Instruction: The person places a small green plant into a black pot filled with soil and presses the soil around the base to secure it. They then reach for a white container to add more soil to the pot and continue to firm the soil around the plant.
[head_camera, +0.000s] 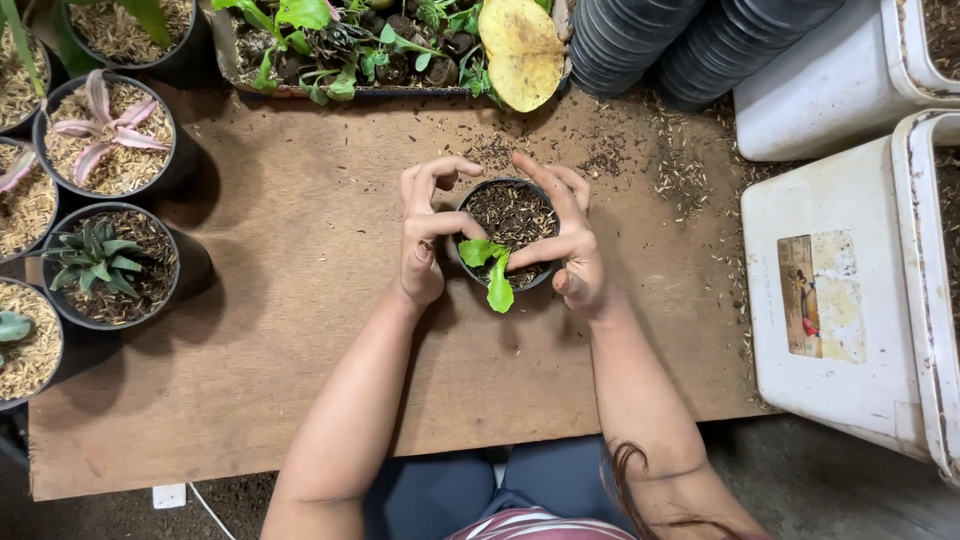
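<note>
Brown bench (300, 330): left hand (428, 240) and right hand (565, 240) grip opposite sides of a small black pot (510, 215) containing a green seedling (490, 270).

A small black pot (512, 212) with a green seedling (492, 270) is being cupped by the left hand (428, 240) and right hand (566, 240) above the brown surface (300, 330); potted plants (100, 260) are being kept alongside.

Both arms are bare to the elbow, without sleeves, rings or watch. Dark blue trousers cover the knees. A striped top shows below.
</note>
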